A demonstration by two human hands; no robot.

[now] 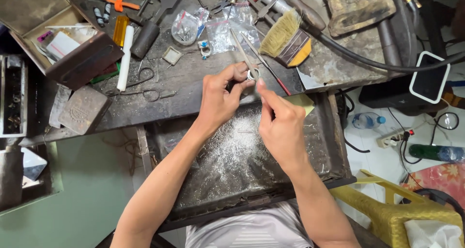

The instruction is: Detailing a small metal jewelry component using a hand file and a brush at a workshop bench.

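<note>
left hand [220, 98] pinches a small silver ring [253, 75] between thumb and fingertips, closed tight on it, held just above the bench edge so it stays steady and filings drop into the drawer below. right hand [280, 127] is closed around a thin tool, fingers curled, index tip pressed up against the ring; looks like a slim red-handled file or graver [275, 76] running up and away from the hand, though exactly where the grip sits on it is hard to tell. both wrists hover over the open catch drawer [334, 146], which is dusted with silver filings [232, 151], likely pulled out under the work to collect scrap metal.

dark wooden workbench [193, 83] behind the hands is cluttered: tweezers [242, 51] lying just beyond the ring, a bristle brush [286, 37] near them for sweeping dust, small plastic bags [220, 27] of parts, a white tube [126, 56], wire loops [150, 85], an open wooden box [58, 39] at the left, a metal block [82, 110] at the bench's front corner. thick black hose [368, 59] crosses the right side. off the bench, on the floor: water bottle [368, 120], power strip [395, 137], yellow plastic stool [392, 204].
</note>
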